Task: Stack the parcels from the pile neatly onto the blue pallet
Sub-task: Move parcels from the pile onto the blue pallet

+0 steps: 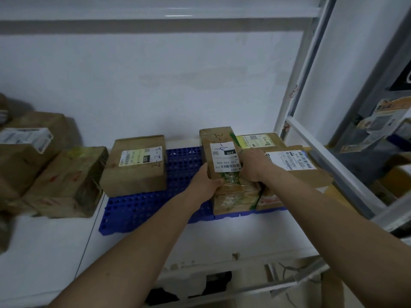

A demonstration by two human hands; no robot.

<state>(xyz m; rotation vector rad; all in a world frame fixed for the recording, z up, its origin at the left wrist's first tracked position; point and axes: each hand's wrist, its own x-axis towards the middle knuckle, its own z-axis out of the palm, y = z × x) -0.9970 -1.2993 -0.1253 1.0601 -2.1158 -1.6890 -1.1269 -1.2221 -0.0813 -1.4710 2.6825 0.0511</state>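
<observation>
Both hands on one narrow labelled parcel (222, 155), seated on top of a lower parcel (233, 198) at the front edge of the blue pallet (142, 210), right of centre. Left hand (205, 182) wrapped round the parcel's near left corner, fingers curled under the edge; right hand (252, 166) clamped against its right side, fingertips hidden behind the cardboard. Grip firm on both sides, nothing else held. Step in hand judged as squaring the top parcel on the stack. To do well: keep both palms flat on opposite sides, slide rather than lift, bring the near edge flush with the parcel beneath and the right side tight against the large flat parcel (298, 167) alongside; check for overhang toward the pallet's front edge before release; let go one hand at a time to avoid tipping a tall, narrow load. Count on the pallet: five parcels visible, namely the held one, the one under it, the large flat one at the right edge, a yellow-labelled one (260, 140) at the back right corner, and a separate parcel (135, 165) at the back left corner. Count in the pile off the pallet's left edge: two parcels clearly, a taped one (66, 183) and a larger one (29, 147) behind; more possible at the frame edge, cannot tell.
</observation>
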